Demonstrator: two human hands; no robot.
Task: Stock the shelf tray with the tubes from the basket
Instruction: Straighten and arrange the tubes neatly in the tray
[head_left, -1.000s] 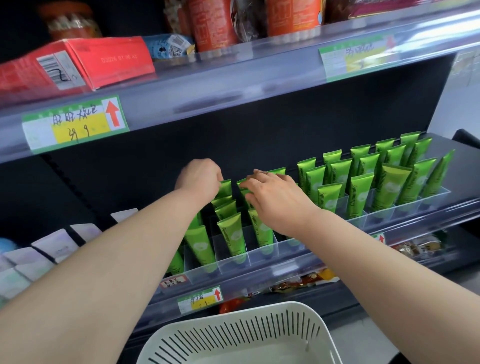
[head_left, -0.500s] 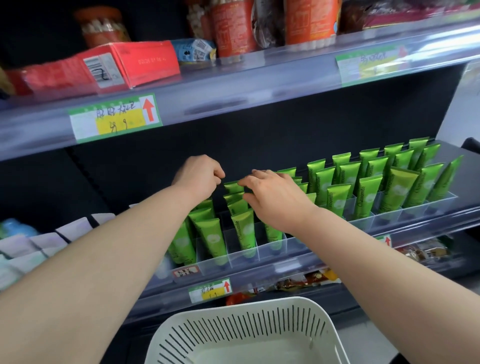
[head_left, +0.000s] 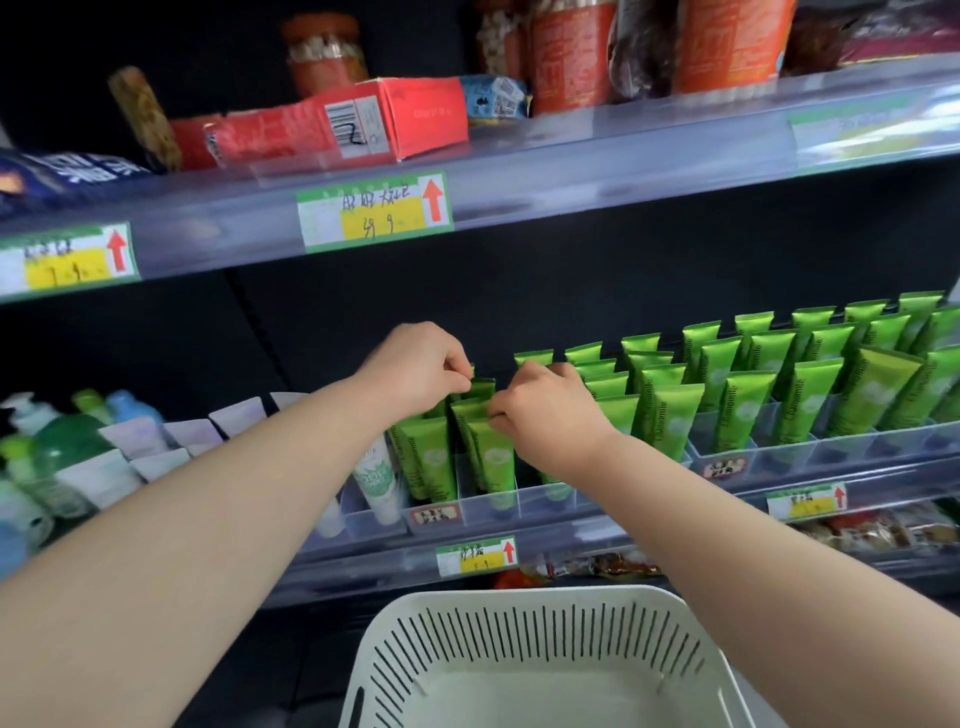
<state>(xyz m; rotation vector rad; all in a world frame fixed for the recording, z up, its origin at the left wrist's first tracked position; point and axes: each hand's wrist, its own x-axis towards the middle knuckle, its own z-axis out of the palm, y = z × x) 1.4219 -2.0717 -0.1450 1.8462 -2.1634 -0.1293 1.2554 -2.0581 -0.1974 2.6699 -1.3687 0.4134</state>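
Note:
Green tubes (head_left: 737, 410) stand cap-down in rows in a clear divided shelf tray (head_left: 769, 453) on the middle shelf. My left hand (head_left: 415, 366) and my right hand (head_left: 545, 410) meet over the tray's left end. Both pinch the flat top edges of green tubes (head_left: 491, 457) standing in the second column from the left. Each hand's fingertips are closed on a tube top. The white slotted basket (head_left: 540, 649) sits below at the bottom centre; its visible floor holds no tubes.
White tubes (head_left: 379, 480) and pale bottles (head_left: 57, 457) fill the shelf to the left of the tray. Above, a shelf carries a red box (head_left: 395, 117) and jars. Price labels (head_left: 371, 213) hang on the shelf edges. Snack packs (head_left: 878, 530) lie on the lower shelf.
The view has swung left, so the shelf contents sit further right in frame. My hands have drawn closer together and moved from the tray's back rows to tube tops nearer the front.

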